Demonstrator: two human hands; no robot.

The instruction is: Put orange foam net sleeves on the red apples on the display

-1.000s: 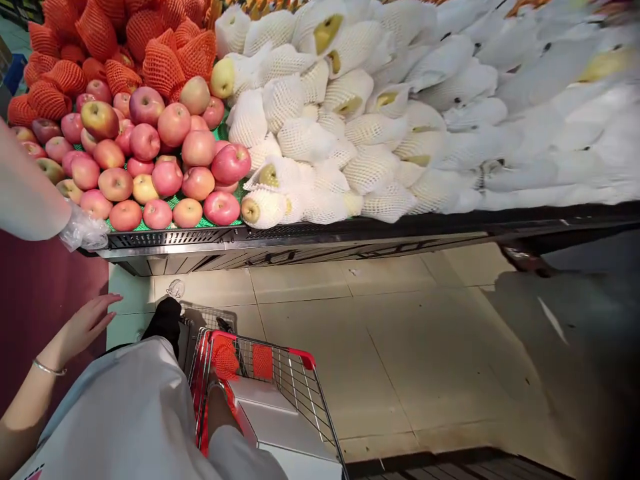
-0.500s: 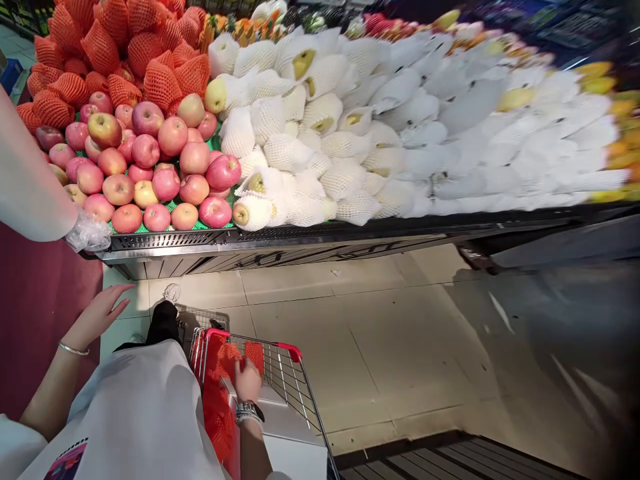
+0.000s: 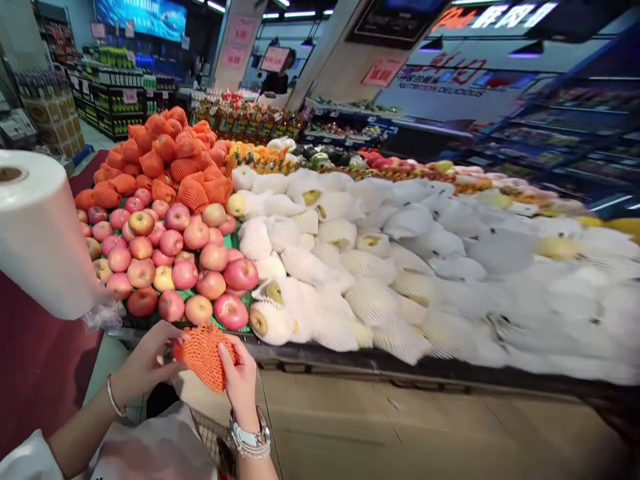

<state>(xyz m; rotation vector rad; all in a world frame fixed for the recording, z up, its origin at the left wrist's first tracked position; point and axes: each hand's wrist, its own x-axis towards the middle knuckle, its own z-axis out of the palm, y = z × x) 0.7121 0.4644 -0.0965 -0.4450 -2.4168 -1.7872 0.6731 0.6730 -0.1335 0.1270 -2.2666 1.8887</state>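
Observation:
I hold an orange foam net sleeve (image 3: 204, 355) in both hands, low at the left, just in front of the fruit stand's edge. My left hand (image 3: 145, 363), with a thin bracelet on the wrist, grips the sleeve's left end. My right hand (image 3: 242, 381), with a watch on the wrist, grips its right side with the thumb on top. Whether fruit is inside the sleeve is hidden. Bare red apples (image 3: 186, 273) lie piled right behind my hands.
A roll of clear plastic bags (image 3: 43, 230) hangs at the left. Apples in orange nets (image 3: 165, 157) are stacked behind the bare ones. Pears in white foam nets (image 3: 380, 267) fill the stand to the right. Beige floor tiles (image 3: 400, 427) lie below; shelves stand far back.
The view has swung up from the cart and floor to the stand. Both hands have risen and come together on the orange net sleeve, which the right hand brought up from the cart.

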